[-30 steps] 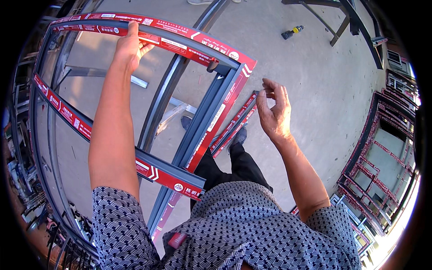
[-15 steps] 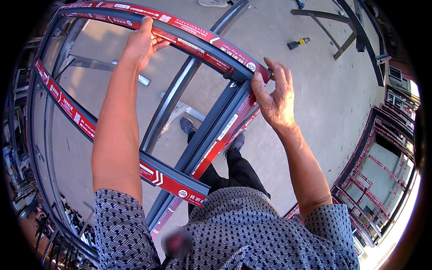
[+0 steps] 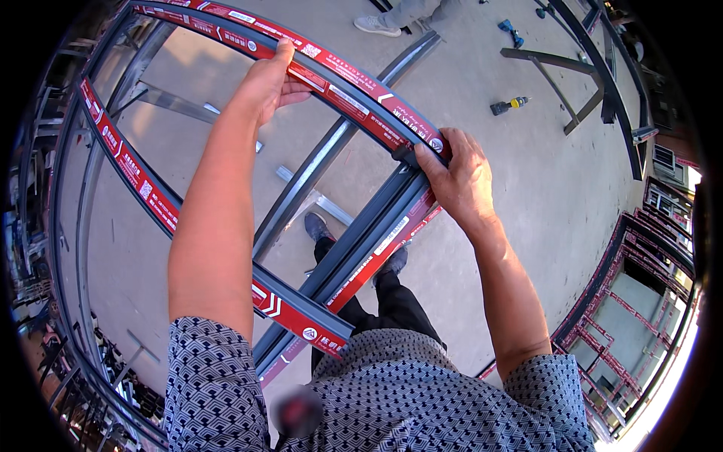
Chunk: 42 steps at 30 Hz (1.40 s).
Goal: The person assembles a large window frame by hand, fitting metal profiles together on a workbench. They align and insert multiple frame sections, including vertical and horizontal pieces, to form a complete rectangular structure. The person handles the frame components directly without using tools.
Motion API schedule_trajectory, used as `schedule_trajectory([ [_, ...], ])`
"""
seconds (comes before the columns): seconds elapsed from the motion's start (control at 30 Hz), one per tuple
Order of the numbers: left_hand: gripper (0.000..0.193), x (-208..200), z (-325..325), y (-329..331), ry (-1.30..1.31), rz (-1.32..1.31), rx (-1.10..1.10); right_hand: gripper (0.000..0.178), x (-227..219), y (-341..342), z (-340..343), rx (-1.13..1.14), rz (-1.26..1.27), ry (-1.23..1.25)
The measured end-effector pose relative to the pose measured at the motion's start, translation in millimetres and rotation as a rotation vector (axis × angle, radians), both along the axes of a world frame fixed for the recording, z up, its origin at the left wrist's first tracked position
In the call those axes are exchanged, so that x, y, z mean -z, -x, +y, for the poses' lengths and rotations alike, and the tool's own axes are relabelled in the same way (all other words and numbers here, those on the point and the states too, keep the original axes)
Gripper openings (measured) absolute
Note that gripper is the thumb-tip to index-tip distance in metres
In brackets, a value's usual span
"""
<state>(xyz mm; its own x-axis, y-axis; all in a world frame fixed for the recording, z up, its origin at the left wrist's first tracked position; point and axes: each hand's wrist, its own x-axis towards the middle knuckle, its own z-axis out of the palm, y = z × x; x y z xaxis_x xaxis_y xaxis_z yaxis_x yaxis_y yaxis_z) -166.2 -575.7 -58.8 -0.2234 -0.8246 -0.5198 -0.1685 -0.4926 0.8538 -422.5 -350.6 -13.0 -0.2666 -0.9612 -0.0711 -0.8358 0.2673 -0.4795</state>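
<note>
A large dark grey metal frame with red printed film lies in front of me. My left hand (image 3: 265,87) is closed around its far rail (image 3: 350,104), thumb on top and fingers curled below. At that rail's right end, my right hand (image 3: 465,179) grips the corner, its fingers over the outer side and its thumb on the inner side. A small black piece (image 3: 405,156) sits beside that thumb, at the joint with the side profile (image 3: 365,237). The near rail (image 3: 301,313) crosses the side profile close to my waist.
Grey steel bars (image 3: 305,184) run beneath the frame. A yellow-and-black drill (image 3: 510,105) and a blue power tool (image 3: 510,34) lie on the floor. Dark metal beams (image 3: 553,64) stand at far right. Another person's shoe (image 3: 376,26) shows at the top. Red-filmed frames (image 3: 602,331) lean at right.
My right hand has moved down and wrapped further round the corner, its thumb now by the small black piece. My left hand keeps its hold. The view has shifted slightly.
</note>
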Motion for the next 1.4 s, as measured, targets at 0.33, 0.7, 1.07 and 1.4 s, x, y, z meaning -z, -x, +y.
schedule_trajectory([
  [0.33, 0.062, 0, 7, 20, -0.044, -0.038, -0.179, 0.041, -6, -6, -9, 0.088, -0.019, -0.079],
  [0.7, 0.110, 13, 5, 76, 0.016, -0.506, -0.334, 0.042, -8, -1, -11, 0.009, -0.043, -0.134],
  [1.07, 0.080, -24, 25, 97, 0.100, -0.790, -0.306, 0.040, -8, 14, -14, -0.129, -0.170, -0.105],
  [1.4, 0.080, 19, 2, 78, 0.028, -0.594, -0.367, 0.037, 9, 27, -15, -0.210, -0.276, 0.002],
])
